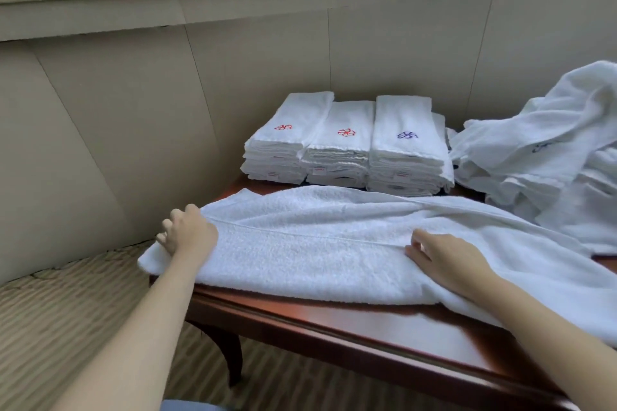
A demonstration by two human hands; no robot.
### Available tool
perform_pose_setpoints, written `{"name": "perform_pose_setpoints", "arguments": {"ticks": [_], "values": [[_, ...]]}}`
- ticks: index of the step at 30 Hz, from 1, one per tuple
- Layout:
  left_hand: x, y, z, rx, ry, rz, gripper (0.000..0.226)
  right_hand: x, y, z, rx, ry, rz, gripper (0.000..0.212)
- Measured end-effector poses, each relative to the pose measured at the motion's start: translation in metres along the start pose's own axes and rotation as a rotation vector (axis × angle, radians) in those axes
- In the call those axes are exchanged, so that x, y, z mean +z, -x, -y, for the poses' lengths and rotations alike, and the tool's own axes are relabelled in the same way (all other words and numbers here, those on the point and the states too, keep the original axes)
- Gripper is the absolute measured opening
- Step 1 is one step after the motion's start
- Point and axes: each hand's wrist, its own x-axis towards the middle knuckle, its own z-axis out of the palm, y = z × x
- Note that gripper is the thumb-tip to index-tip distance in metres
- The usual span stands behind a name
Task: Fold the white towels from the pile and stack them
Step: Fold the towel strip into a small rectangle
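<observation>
Two bare forearms reach forward from where I watch. The left hand [187,230] curls its fingers round the left end of a white towel [300,243], which overhangs the corner of the bench [334,327]. The right hand [447,260] rests on top of the same towel, fingertips at its stitched hem; I cannot tell whether they pinch it. This towel lies lengthwise across the near part of the dark red wooden bench. Behind it, by the beige wall [133,110], sit three stacks of folded towels [344,147], side by side and touching. An unfolded pile [551,150] lies at the right.
</observation>
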Motion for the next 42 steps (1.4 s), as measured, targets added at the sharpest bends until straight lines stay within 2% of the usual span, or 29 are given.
{"name": "perform_pose_setpoints", "arguments": {"ticks": [3,6,10,12,16,19,23,25,27,32,35,36,37,38,39,41,42], "values": [[0.008,0.035,-0.062,0.363,-0.042,0.132,0.030,-0.006,0.002,-0.002,-0.021,0.016,0.054,0.024],[0.020,0.081,-0.122,0.677,0.038,0.310,0.030,-0.020,0.007,-0.016,0.027,-0.013,0.151,0.024],[0.032,0.145,-0.185,0.954,0.179,0.555,0.028,-0.049,0.026,-0.056,0.108,-0.097,0.234,0.029],[0.035,0.168,-0.210,1.056,0.203,0.606,0.027,-0.066,0.040,-0.080,0.172,-0.129,0.268,0.032],[0.039,0.203,-0.250,1.198,0.253,0.702,0.026,-0.102,0.082,-0.136,0.359,-0.201,0.398,0.019],[0.044,0.228,-0.274,1.258,0.315,0.751,0.021,-0.120,0.118,-0.169,0.530,-0.402,0.460,0.020],[0.052,0.249,-0.299,1.277,0.264,0.687,0.024,-0.134,0.144,-0.183,0.538,-0.521,0.550,0.049],[0.056,0.250,-0.308,1.256,0.240,0.636,0.027,-0.133,0.147,-0.184,0.528,-0.551,0.564,0.042],[0.060,0.247,-0.314,1.183,0.269,0.643,0.025,-0.128,0.144,-0.184,0.525,-0.650,0.435,0.028],[0.066,0.232,-0.318,1.045,0.456,0.781,0.024,-0.129,0.123,-0.170,0.533,-1.172,-0.150,0.014],[0.067,0.218,-0.314,1.001,0.481,0.794,0.026,-0.142,0.113,-0.165,0.535,-1.123,-0.435,0.017],[0.068,0.213,-0.312,0.986,0.469,0.785,0.025,-0.148,0.114,-0.166,0.543,-1.064,-0.480,0.018],[0.069,0.208,-0.309,0.973,0.458,0.772,0.023,-0.154,0.117,-0.169,0.569,-0.991,-0.465,0.019],[0.070,0.204,-0.307,0.969,0.442,0.757,0.018,-0.157,0.122,-0.173,0.610,-0.896,-0.360,0.020],[0.071,0.200,-0.305,0.975,0.419,0.740,0.014,-0.158,0.129,-0.177,0.665,-0.797,-0.167,0.019],[0.072,0.195,-0.301,1.007,0.349,0.688,0.011,-0.157,0.144,-0.181,0.800,-0.688,0.349,0.010],[0.072,0.192,-0.299,1.014,0.312,0.648,0.014,-0.155,0.150,-0.182,0.865,-0.670,0.528,0.016]]}}
